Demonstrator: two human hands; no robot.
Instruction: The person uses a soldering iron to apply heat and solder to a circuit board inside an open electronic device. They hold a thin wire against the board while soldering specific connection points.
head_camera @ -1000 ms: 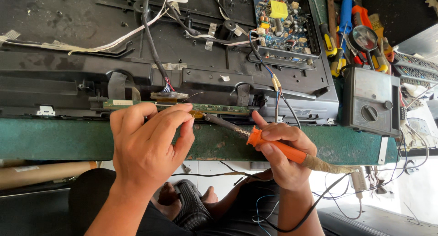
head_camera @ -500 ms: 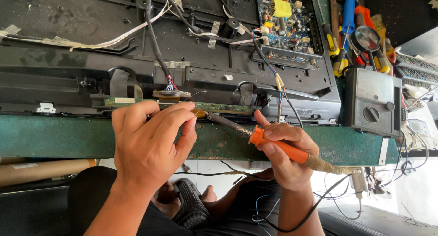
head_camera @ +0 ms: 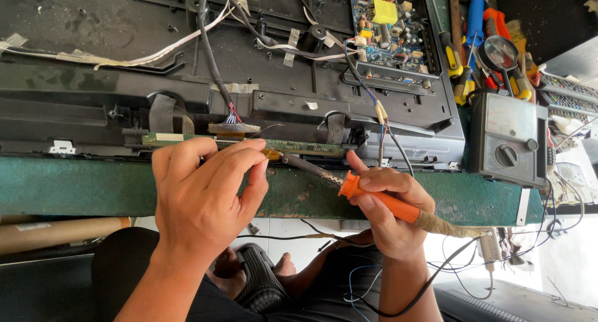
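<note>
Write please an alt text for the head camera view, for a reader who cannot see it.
The right hand holds an orange-handled soldering iron with its tip at a narrow green circuit strip on the edge of an opened black flat-panel chassis, while the left hand pinches at the same spot. A blue circuit board, a grey analogue meter and hand tools lie to the right.

Orange-handled soldering iron (head_camera: 380, 199), narrow green circuit strip (head_camera: 299, 147), blue component-studded circuit board (head_camera: 386, 29), grey dial meter (head_camera: 507, 138), worn green bench edge (head_camera: 75, 185).
</note>
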